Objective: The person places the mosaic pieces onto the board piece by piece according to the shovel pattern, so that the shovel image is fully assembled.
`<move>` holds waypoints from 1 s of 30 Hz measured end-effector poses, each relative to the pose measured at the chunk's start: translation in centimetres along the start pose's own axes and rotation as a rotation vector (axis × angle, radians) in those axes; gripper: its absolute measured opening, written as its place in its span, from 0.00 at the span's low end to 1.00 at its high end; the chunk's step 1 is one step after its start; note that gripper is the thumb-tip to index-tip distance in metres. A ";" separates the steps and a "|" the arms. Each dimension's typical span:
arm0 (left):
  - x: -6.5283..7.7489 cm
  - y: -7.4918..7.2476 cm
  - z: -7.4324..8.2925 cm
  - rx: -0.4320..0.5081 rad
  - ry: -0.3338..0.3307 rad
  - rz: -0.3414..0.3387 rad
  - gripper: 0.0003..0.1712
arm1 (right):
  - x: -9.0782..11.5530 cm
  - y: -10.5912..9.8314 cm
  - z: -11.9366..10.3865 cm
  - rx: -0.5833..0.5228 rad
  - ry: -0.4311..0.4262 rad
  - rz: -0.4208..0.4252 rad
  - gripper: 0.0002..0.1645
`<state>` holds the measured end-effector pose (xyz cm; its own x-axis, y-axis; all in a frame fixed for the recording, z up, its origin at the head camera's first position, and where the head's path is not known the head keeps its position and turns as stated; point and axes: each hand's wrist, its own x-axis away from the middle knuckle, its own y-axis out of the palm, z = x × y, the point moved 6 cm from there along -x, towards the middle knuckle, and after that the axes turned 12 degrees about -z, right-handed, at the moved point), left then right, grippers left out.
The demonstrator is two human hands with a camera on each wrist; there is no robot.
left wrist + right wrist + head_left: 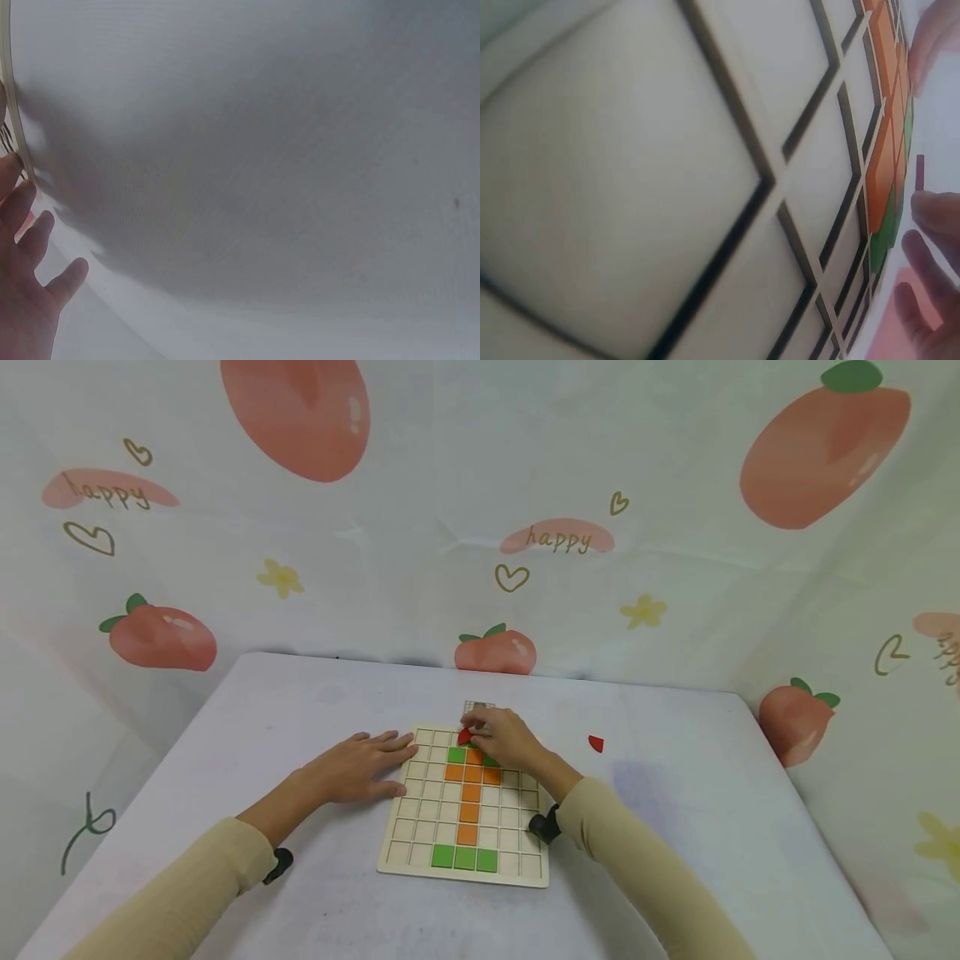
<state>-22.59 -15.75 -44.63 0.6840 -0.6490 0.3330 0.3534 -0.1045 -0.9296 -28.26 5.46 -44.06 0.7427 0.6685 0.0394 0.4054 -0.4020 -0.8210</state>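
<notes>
Near the far edge of a wooden grid board, my right hand pinches a small red piece between thumb and fingers. In the right wrist view the red piece shows edge-on above the board. My left hand lies with fingers spread, its fingertips at the board's left edge. Orange tiles form a column with a crossbar. Green tiles fill several squares in the near row, and another green tile sits near the top. My right hand hides part of the upper squares.
A second red piece, with one rounded side, lies on the white tabletop to the right of the board. Just beyond the board is a small gridded card, partly covered by my right hand. A patterned cloth hangs behind the table.
</notes>
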 end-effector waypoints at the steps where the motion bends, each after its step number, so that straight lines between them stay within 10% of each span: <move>1: 0.0 0.0 0.0 0.000 0.001 0.000 0.41 | -0.1 0.1 0.0 0.006 0.002 0.000 0.17; 30: -0.1 0.0 -0.1 0.014 0.009 0.017 0.41 | -0.6 0.6 0.1 0.004 0.049 -0.021 0.18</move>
<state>-22.73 -15.71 -44.69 0.6843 -0.6574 0.3156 0.3506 -0.0830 -0.9329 -28.53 4.85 -44.67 0.7595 0.6450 0.0841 0.4189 -0.3861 -0.8218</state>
